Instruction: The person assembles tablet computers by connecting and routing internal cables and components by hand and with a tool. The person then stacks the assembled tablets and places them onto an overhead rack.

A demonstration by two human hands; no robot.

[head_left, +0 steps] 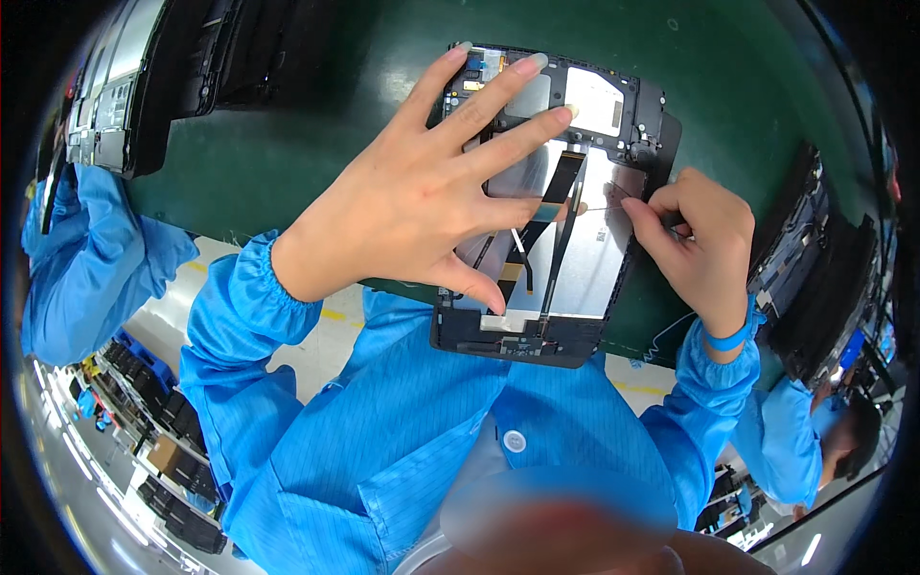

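An opened tablet [613, 259] lies on the green table before me, its black frame, silver plate and dark ribbon cables exposed. My left hand [412, 192] rests over its left side with the fingers spread wide. The fingertips touch the upper edge and middle, and the thumb is at the lower part near a pale connector [500, 322]. Beside the tablet's right edge, my right hand [704, 235] is closed in a pinch round a thin dark tool [604, 208], possibly tweezers. Its fine tip points left toward a ribbon cable [565, 192]; its grip end is hidden in my fingers.
On the green table [374, 86], stacked black device housings [115, 105] stand at the far left. More dark housings [815, 278] line the right. A coiled cord [661, 340] runs from my right wrist band [730, 337]. Blue-sleeved people sit on both sides.
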